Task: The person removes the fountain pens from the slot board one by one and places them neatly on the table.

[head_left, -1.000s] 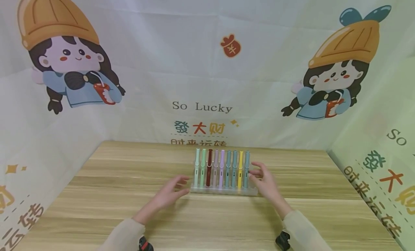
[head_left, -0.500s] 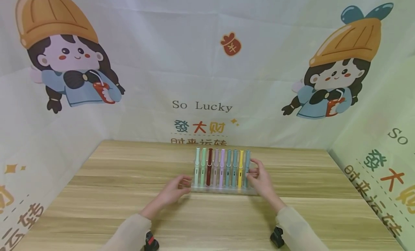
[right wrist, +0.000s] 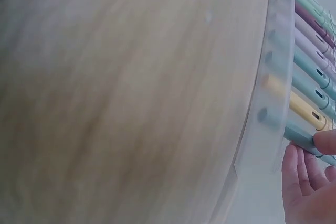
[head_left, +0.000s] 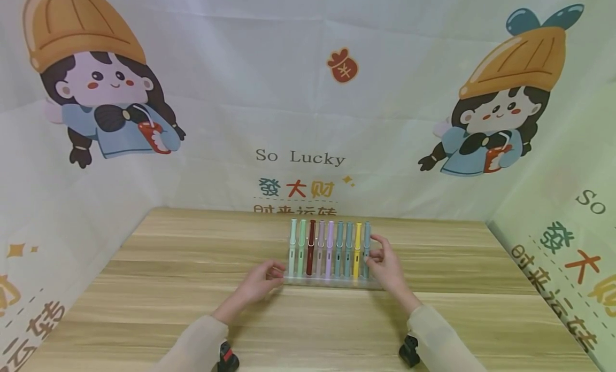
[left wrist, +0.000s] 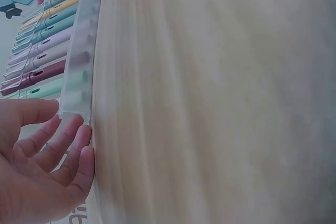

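A clear pen stand [head_left: 332,282] holds a row of several upright capped pens in mint, green, dark red, mauve, lilac, teal and yellow. My right hand [head_left: 391,268] is at the row's right end, thumb and fingers pinching the barrel of the outermost teal pen [head_left: 367,232]. In the right wrist view the thumb lies against this teal pen [right wrist: 298,136], whose foot shows inside the frosted base. My left hand [head_left: 260,283] is at the stand's left end, thumb apart from gently bent fingers; in the left wrist view the fingertips [left wrist: 77,120] are right at the base's end.
The stand is on a wood-grain table [head_left: 192,243], toward the back. A printed cloth backdrop [head_left: 308,94] rises behind the table and along both sides. Black wrist cameras sit below both sleeves [head_left: 202,334].
Both hands have moved slightly inward to the stand's ends. My right thumb and fingers have closed on the outermost teal pen. Pens and stand have barely shifted.
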Motion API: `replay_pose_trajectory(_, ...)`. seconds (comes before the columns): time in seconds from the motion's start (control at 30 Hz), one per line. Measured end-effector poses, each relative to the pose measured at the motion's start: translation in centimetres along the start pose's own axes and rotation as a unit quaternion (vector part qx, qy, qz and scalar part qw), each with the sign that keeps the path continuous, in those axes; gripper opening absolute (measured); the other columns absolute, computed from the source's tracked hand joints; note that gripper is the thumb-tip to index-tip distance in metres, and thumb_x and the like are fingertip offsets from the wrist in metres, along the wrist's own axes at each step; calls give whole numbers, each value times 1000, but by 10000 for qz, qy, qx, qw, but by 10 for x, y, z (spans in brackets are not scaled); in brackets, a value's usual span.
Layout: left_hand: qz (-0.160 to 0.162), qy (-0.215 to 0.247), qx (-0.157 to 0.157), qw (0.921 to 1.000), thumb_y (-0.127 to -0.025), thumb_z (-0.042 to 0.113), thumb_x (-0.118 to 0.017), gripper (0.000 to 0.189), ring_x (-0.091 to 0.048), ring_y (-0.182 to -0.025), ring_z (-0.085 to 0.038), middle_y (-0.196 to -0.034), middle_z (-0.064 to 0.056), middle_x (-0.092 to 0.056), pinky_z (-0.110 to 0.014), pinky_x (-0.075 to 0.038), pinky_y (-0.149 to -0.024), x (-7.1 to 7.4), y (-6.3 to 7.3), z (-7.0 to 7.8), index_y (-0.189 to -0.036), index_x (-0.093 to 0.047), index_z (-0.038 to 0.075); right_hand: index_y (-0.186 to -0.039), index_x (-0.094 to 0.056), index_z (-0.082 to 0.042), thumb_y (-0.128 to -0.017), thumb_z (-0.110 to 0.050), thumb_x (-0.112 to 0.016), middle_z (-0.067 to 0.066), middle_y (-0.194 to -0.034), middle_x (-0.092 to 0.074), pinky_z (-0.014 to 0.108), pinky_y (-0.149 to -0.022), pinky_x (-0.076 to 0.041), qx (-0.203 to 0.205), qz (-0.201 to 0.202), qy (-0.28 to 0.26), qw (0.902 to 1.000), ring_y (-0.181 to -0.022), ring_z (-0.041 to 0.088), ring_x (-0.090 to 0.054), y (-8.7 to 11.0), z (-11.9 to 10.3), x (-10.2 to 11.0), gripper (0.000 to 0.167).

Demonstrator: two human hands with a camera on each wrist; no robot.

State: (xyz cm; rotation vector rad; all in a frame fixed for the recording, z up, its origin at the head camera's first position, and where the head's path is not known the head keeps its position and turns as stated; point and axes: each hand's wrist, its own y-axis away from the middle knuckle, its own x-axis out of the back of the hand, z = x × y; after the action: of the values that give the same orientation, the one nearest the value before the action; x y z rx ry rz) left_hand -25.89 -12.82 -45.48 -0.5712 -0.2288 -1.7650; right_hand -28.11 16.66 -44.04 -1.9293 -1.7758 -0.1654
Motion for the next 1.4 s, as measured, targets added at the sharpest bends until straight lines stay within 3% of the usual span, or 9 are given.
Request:
replay_pose_trajectory(0.5, 118, -241, 158, 9995, -77, -3, -60, 20, -56, -81, -25, -87, -10, -60, -33, -48, -69, -3, -4, 0, -97, -57, -3, -127, -37, -5, -80, 4, -57, 20, -93, -58, 38, -73, -48, 2, 169, -322, 9993, -87, 31, -54, -2, -16, 7, 52)
replay_pose_trajectory(0.77, 157, -373, 81, 9991, -76, -3, -60, 17, -56, -79, -24, -84, -8, -60, -31, -48, -67, -4, -6, -2, -94, -57, -2, -126, -39, -5, -79, 5, -59, 20, -91, -58, 28, -66, -48, -30, 185, -419, 9989, -83, 28, -54, -4, -16, 16, 52)
replay_pose_trajectory(0.97, 165, -348, 91, 9992, -76, -4, -60, 17, -56, -79, -24, -84, -8, -59, -31, -48, -67, -3, -6, -2, -93, -57, -2, -126, -39, -5, -78, 3, -62, 19, -90, -58, 25, -61, -49, 5, 102, -363, 9993, -80, 26, -55, -2, -12, 29, 53)
replay_pose_trajectory(1.4, 135, -305, 252, 9991, -77, -1, -60, 18, -55, -79, -22, -83, -7, -59, -31, -48, -67, -4, -7, -2, -95, -58, -2, -128, -36, -1, -80, 0, -60, 21, -94, -56, 36, -64, -51, -126, -346, -244, 9990, -76, 22, -56, 6, 2, 57, 53)
